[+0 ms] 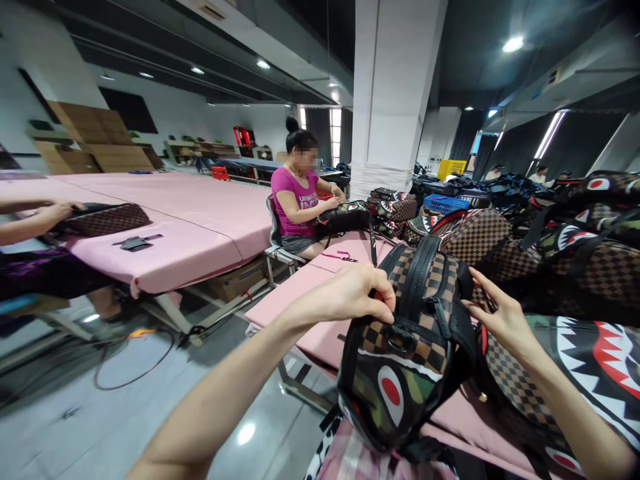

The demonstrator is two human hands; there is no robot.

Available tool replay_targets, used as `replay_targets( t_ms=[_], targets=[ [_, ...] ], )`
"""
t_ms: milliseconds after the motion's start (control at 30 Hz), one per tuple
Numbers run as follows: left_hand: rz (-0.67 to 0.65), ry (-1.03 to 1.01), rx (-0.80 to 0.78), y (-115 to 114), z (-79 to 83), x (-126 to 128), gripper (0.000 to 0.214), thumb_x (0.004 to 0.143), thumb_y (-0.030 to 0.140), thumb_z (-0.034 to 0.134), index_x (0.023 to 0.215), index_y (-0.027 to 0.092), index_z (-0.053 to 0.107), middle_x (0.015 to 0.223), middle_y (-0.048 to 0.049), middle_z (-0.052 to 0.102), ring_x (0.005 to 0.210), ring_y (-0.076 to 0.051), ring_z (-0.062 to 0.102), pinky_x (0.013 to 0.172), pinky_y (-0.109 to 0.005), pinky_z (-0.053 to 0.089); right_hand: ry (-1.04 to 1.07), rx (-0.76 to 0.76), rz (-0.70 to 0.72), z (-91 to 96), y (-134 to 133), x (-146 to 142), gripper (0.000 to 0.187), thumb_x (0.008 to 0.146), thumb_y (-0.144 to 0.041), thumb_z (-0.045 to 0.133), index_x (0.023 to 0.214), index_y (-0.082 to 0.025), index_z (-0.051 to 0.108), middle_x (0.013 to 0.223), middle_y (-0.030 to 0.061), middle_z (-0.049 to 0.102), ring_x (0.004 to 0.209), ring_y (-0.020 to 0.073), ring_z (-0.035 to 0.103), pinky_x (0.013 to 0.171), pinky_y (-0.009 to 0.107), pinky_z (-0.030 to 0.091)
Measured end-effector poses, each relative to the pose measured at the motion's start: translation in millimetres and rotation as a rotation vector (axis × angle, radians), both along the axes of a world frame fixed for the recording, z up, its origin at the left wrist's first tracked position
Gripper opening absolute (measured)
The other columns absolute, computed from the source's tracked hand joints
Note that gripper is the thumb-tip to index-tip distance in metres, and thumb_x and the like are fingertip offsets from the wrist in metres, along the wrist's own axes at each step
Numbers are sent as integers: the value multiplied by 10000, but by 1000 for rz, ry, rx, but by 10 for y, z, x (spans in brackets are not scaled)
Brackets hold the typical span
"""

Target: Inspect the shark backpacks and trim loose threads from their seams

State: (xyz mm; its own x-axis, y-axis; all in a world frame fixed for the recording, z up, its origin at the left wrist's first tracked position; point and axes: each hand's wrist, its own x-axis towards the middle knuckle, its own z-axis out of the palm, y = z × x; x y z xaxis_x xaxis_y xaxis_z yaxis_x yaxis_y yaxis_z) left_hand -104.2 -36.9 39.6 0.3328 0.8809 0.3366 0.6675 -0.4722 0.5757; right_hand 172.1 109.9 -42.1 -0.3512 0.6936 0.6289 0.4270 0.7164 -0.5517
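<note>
A duffel bag (417, 283) with a brown checkered top, black zipper and camouflage end with a red-and-white eye stands before me on the pink table edge. My left hand (369, 295) is closed at the bag's upper left, thumb and curled fingers pinching its edge near the zipper end. At the right side, the fingers and thumb of my right hand (497, 312) close on the bag's black side strap. The exact bit in each pinch is partly hidden. Close to my right forearm lies another checkered bag (520, 380) with a shark-mouth print.
More bags (595, 260) pile up at the right. A co-worker (300, 200) sits ahead, handling a bag. At left, another person's hands (57, 213) touch a bag on a long pink table (200, 220). A blue crate (450, 205) stands behind; a cable (133, 387) lies on the floor.
</note>
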Motion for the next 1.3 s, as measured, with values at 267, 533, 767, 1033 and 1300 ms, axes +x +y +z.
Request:
replay_targets(
  t_ms=[267, 533, 767, 1033, 1300],
  targets=[
    [201, -334, -42, 85, -15, 52, 146, 675, 260, 638, 573, 172, 583, 522, 29, 530, 521, -95, 474, 509, -199, 322, -20, -31, -3, -68, 92, 8, 669, 765, -488, 608, 1353, -222, 432, 1291, 91, 553, 1199, 281, 503, 1024, 464, 382],
    [260, -840, -192, 137, -117, 33, 545, 778, 638, 450, 696, 119, 595, 625, -43, 599, 484, -94, 508, 429, -195, 329, -86, 366, -170, 262, -558, -68, 466, 818, -458, 557, 1240, -262, 531, 1138, 96, 602, 999, 256, 606, 835, 380, 507],
    [110, -629, -70, 173, -12, 585, 271, 786, 375, 561, 894, 136, 627, 826, -34, 657, 735, -153, 590, 619, -225, 447, -265, 338, 68, 527, -1089, -356, 227, 870, -360, 513, 1032, -217, 584, 803, 35, 633, 665, 145, 621, 570, 230, 477],
    [52, -958, -206, 247, -93, 750, 314, 727, 352, 647, 941, 130, 585, 840, -50, 638, 764, -173, 602, 650, -256, 483, -321, 302, -107, 564, -976, -216, 158, 868, -302, 460, 746, -220, 514, 662, 2, 623, 554, 145, 585, 511, 241, 397],
    [19, -947, -148, 116, -70, 863, 293, 714, 369, 647, 887, 136, 602, 759, -20, 623, 641, -112, 543, 600, -207, 433, -235, 462, -449, 560, -420, -14, 104, 815, -256, 483, 785, -199, 565, 623, 35, 649, 543, 192, 611, 495, 263, 330]
  ],
)
